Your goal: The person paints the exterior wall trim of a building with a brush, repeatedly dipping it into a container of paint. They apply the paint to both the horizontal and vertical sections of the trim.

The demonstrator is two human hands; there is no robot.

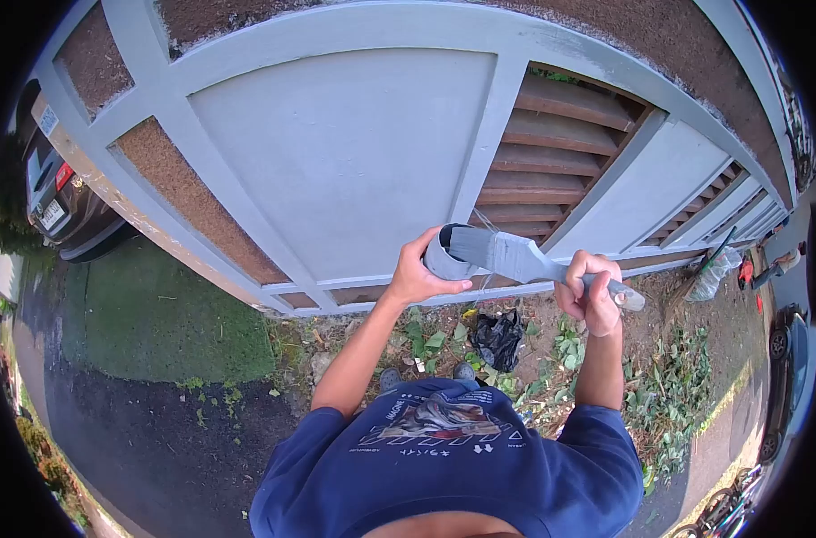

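My left hand (418, 273) is wrapped round a small paint can (445, 262), its sides smeared with grey paint and its mouth tipped towards the right. In my right hand (591, 289) I grip the handle of a wide paintbrush (513, 255), which is coated in grey. The bristles lie across the mouth of the can, and the far side of its rim is hidden behind them. Just beyond my hands stands a wall with a light grey panel (354, 152) and grey frame strips. Brown louvre slats (551, 161) fill the opening to its right.
A black plastic bag (497, 339) lies on the ground by my feet, among cut leaves (668, 394). Clear plastic sheeting (715, 274) and a person (789, 260) are farther right along the wall. Cars stand at the left (71, 211) and right (785, 386).
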